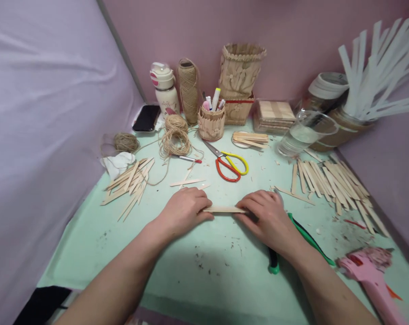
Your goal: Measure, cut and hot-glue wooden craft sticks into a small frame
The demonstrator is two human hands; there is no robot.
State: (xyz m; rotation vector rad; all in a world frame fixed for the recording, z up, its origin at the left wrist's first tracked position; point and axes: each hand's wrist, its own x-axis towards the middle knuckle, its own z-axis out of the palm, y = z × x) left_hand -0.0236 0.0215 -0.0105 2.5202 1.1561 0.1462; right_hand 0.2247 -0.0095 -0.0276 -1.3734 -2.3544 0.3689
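Note:
Between my hands lies a thin stack of wooden craft sticks (223,210), held level just over the green tabletop. My left hand (185,207) pinches its left end, and my right hand (263,216) grips the right end between thumb and fingers. How many sticks are in the stack I cannot make out. Under my right hand and forearm, partly hidden, rests a pair of green-handled pliers or cutters (307,237). Scissors (226,162) with one red and one yellow handle lie a little beyond my hands, beside loose sticks (187,182).
Piles of craft sticks lie left (128,183) and right (336,185). A pink glue gun (367,275) sits at the right front. A glass of water (301,135), twine coils (175,142), a pen holder (211,124), a bottle (166,97) and a phone (146,118) stand or lie behind.

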